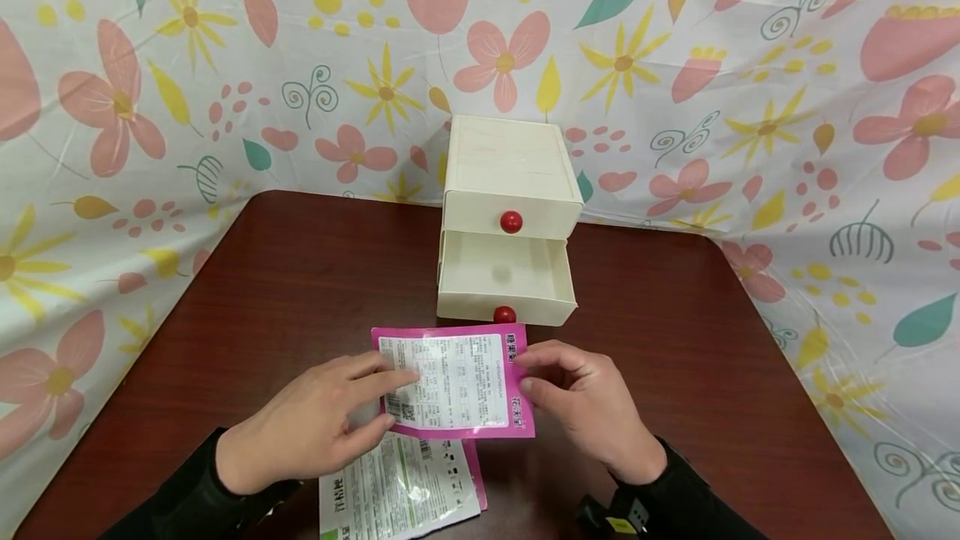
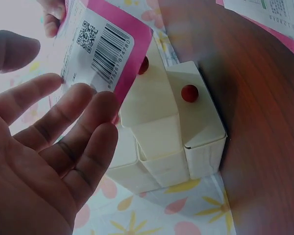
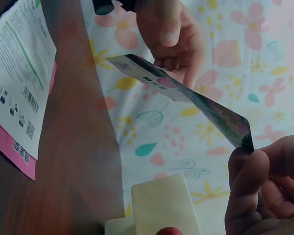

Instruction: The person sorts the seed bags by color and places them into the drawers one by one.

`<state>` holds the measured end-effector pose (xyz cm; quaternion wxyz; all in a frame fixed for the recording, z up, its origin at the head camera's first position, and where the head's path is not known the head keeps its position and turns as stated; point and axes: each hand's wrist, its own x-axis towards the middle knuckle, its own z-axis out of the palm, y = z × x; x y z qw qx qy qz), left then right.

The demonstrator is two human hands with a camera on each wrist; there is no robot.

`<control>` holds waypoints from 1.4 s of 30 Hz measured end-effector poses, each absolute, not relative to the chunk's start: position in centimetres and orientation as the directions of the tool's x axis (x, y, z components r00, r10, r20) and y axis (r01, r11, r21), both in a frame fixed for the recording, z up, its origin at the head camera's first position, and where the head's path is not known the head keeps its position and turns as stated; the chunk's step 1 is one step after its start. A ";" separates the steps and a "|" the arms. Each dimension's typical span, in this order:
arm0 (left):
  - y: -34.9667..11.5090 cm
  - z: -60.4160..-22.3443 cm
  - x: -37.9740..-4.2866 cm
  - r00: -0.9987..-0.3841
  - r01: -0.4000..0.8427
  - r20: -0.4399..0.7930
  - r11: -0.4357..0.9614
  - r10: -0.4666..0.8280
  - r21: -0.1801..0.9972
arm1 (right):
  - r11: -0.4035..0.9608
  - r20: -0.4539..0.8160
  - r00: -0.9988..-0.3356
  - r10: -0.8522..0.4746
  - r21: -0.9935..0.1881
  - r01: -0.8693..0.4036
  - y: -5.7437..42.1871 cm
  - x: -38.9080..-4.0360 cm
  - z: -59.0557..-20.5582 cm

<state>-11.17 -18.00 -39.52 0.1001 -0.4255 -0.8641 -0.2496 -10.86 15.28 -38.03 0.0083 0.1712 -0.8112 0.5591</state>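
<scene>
Pink packet (image 1: 453, 382) hung above the counter in front of the drawer unit, between two hands. Largest of all, a flower-printed cloth (image 1: 738, 48) ran behind and along both sides. Next came the dark reddish-brown counter (image 1: 322, 273), carrying a cream drawer unit (image 1: 502, 158) near its back edge. The upper drawer (image 1: 474, 212) sat closed, its contents hidden. Beneath it, the pulled-out drawer (image 1: 472, 269) showed a pale floor with one faint grey patch. The left wrist view revealed a closed bottom drawer (image 2: 195, 117) below that, its inside hidden too.

The left hand (image 1: 311, 419) had its fingers loosely spread at the packet's left end, not curled around it; I could not tell how firmly they touched. The right hand (image 1: 592, 407) pinched the packet's right edge between thumb and fingers.

Nearer the person, a white packet (image 1: 401, 494) with green accents and dense print lay on the counter, partly covering another pink packet (image 1: 476, 473); what either contained was out of sight. The raised packet's contents were likewise hidden, its white label (image 1: 446, 377) facing up. Smaller still were the label's barcode (image 2: 110, 51) and QR code (image 2: 87, 36), then the round red knobs (image 1: 512, 222) on the drawers.
</scene>
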 end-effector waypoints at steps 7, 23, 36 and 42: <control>-18.2 -39.4 -11.4 -0.643 0.765 0.375 0.541 0.668 0.349 | 0.306 0.243 -0.939 -0.244 -0.900 -0.312 15.7 -10.7 -37.5; -18.4 -39.6 -12.2 -0.623 0.782 0.415 0.519 0.663 0.346 | 0.304 0.377 -0.903 -0.206 -0.852 -0.426 17.2 -10.6 -35.8; -18.6 -40.3 -13.0 -0.666 0.744 0.389 0.611 0.637 0.271 | 0.364 0.481 -0.865 -0.147 -0.786 -0.499 18.8 -9.9 -33.5; -19.3 -41.1 -13.9 -0.693 0.704 0.400 0.682 0.599 0.198 | 0.408 0.548 -0.827 -0.125 -0.731 -0.546 19.4 -9.4 -32.8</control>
